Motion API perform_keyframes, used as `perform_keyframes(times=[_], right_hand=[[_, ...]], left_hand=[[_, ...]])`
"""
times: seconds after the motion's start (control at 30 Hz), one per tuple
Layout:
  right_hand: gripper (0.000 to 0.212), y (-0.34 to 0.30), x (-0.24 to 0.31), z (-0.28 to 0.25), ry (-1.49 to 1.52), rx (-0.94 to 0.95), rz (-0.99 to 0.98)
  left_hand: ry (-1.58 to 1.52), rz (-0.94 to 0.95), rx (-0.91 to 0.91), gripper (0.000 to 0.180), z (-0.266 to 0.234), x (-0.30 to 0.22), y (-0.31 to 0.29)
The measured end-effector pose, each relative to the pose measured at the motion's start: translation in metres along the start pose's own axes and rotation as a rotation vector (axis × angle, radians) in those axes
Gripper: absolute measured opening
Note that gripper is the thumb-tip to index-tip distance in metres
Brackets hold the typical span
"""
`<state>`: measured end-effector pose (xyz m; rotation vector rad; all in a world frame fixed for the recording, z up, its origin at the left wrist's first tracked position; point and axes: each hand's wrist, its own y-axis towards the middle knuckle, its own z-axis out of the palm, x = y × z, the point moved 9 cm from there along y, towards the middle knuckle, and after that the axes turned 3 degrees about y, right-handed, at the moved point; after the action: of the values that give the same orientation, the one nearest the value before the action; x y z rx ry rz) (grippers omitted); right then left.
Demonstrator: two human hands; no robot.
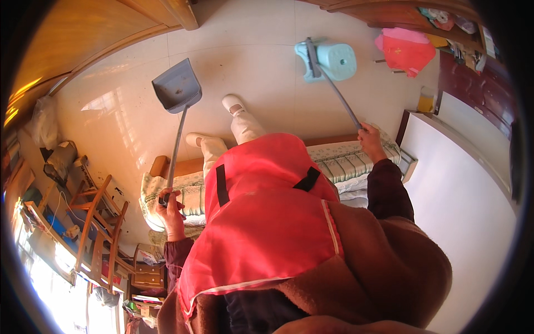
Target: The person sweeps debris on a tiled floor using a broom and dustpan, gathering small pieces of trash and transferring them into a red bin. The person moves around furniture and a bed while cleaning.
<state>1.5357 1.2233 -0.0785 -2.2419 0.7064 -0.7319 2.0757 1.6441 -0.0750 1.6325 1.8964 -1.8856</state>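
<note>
My left hand is closed round the top of a long handle. At its far end is a grey dustpan, which holds a few dark bits of dirt. My right hand grips the handle of a grey broom. The broom's narrow head is beside a light blue plastic stool and overlaps it in the picture; I cannot tell whether they touch. My shoes stand on the pale tiled floor between dustpan and broom. A red apron covers my front.
Behind my legs runs a bed edge with a patterned cover. A wooden chair and clutter line the left. Wooden furniture borders the far left. A seat with a red cloth stands far right, near a white panel.
</note>
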Motion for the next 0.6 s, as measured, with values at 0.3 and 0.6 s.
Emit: perform_keyframes(times=[0.3, 0.6], right_hand=[[0.032, 0.117, 0.024, -0.023, -0.112, -0.156, -0.205], [0.011, 0.105, 0.002, 0.161, -0.139, 0.153, -0.134]], left_hand=[[-0.01, -0.045, -0.037, 0.012, 0.006, 0.013, -0.009], [-0.064, -0.108, -0.072, 0.014, -0.005, 0.032, -0.018]])
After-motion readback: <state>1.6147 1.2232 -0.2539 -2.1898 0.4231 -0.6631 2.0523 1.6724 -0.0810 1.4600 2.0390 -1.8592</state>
